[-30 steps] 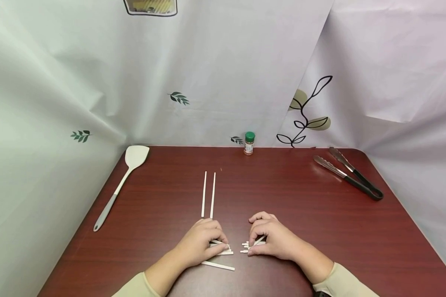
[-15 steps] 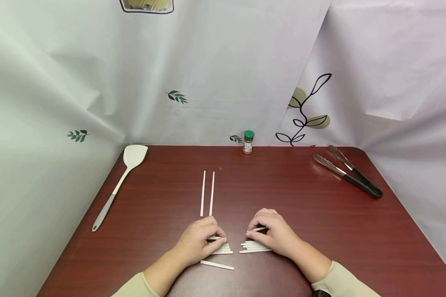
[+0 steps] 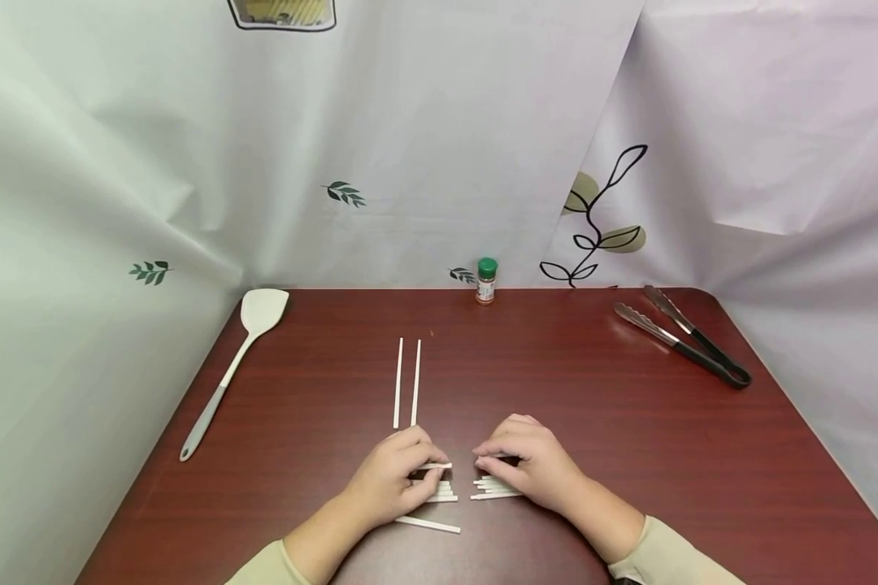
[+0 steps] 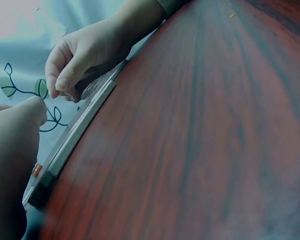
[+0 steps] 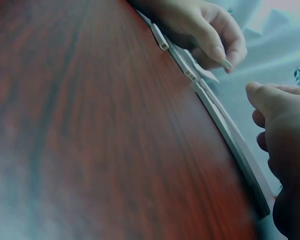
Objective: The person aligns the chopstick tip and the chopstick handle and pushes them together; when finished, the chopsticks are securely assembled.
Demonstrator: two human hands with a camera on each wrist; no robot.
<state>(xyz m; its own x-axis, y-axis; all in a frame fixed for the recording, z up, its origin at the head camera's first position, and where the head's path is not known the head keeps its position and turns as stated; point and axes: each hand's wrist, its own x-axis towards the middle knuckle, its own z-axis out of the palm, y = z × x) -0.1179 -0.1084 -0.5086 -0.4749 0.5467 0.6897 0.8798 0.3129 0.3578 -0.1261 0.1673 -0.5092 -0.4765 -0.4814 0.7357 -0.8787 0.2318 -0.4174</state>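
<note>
In the head view, my left hand (image 3: pixel 395 475) pinches a thin white chopstick piece (image 3: pixel 442 465), its end poking past the fingertips. Opposite it, my right hand (image 3: pixel 530 455) pinches another white piece between thumb and forefinger, mostly hidden by the fingers. Under the left hand lies a row of white pieces (image 3: pixel 445 495), blunt ends facing right. A matching row (image 3: pixel 493 487), with narrowed tips facing left, lies under the right hand. The right wrist view shows hollow-looking ends on left-side pieces (image 5: pixel 162 45). The two held ends are apart, a small gap between them.
One loose white piece (image 3: pixel 430 525) lies nearer the front. Two longer white sticks (image 3: pixel 398 382) point away behind the left hand. A white spatula (image 3: pixel 241 357) lies left, a green-capped spice jar (image 3: pixel 486 283) stands at the back, and tongs (image 3: pixel 684 337) lie right.
My right hand has raised a piece off the right row and moved slightly left with it. In my left fingers, a piece has come up above the left row.
</note>
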